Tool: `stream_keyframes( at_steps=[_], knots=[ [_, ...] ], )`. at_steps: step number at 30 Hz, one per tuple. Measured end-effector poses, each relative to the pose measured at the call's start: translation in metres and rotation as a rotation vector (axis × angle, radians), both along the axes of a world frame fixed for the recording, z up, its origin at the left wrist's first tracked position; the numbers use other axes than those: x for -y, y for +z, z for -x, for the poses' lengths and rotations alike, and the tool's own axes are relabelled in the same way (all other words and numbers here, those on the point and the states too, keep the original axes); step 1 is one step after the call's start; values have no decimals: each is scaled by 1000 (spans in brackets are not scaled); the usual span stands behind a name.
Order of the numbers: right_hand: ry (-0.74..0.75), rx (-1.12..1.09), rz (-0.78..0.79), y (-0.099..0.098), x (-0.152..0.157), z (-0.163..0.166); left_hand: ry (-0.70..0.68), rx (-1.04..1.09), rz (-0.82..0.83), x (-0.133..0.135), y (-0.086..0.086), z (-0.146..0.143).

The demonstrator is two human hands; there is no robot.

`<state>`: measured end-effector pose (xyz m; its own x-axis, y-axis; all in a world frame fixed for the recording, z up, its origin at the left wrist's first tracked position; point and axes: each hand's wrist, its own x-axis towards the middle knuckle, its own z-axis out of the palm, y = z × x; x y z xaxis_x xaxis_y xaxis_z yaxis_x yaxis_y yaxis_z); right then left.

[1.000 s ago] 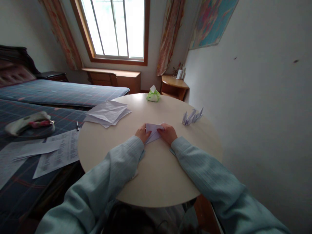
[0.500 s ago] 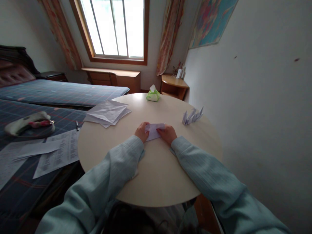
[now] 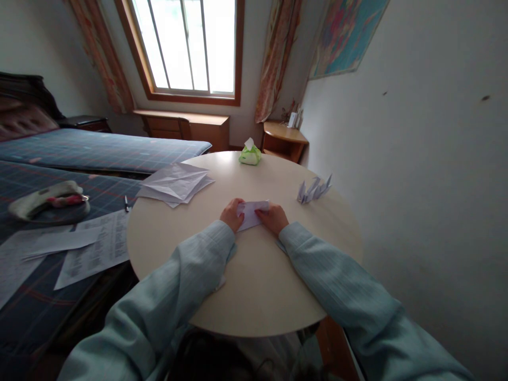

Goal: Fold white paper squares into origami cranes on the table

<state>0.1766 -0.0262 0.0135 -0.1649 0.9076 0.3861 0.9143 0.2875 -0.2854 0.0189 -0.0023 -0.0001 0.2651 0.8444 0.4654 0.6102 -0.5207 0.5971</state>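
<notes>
A small piece of folded white paper (image 3: 251,214) is held between my two hands over the middle of the round table (image 3: 262,296). My left hand (image 3: 232,214) grips its left edge, the thumb on the near face. At the opposite edge my right hand (image 3: 273,218) pinches the paper, its thumb laid across the front. Behind and to the right, several folded paper figures (image 3: 313,189) stand close together in a row. Creased sheets of white paper (image 3: 177,182) lie in a pile at the table's left side.
A green tissue pack (image 3: 250,153) sits at the table's far edge. On the bed (image 3: 119,182) to the left are printed sheets (image 3: 97,248), a pen (image 3: 126,203) and a pale bag-like item (image 3: 50,201). A white wall (image 3: 416,174) rises along the right.
</notes>
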Motion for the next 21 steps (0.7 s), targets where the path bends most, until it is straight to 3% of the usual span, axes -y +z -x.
stream_keyframes(
  at_steps=[13, 21],
  knots=[
    [47, -63, -8, -5, -3, -2, 30, -32, 40, 3, 3, -1],
    [56, -31, 6, -4, -3, -2, -31, -85, 42, 3, 3, -2]
  ],
)
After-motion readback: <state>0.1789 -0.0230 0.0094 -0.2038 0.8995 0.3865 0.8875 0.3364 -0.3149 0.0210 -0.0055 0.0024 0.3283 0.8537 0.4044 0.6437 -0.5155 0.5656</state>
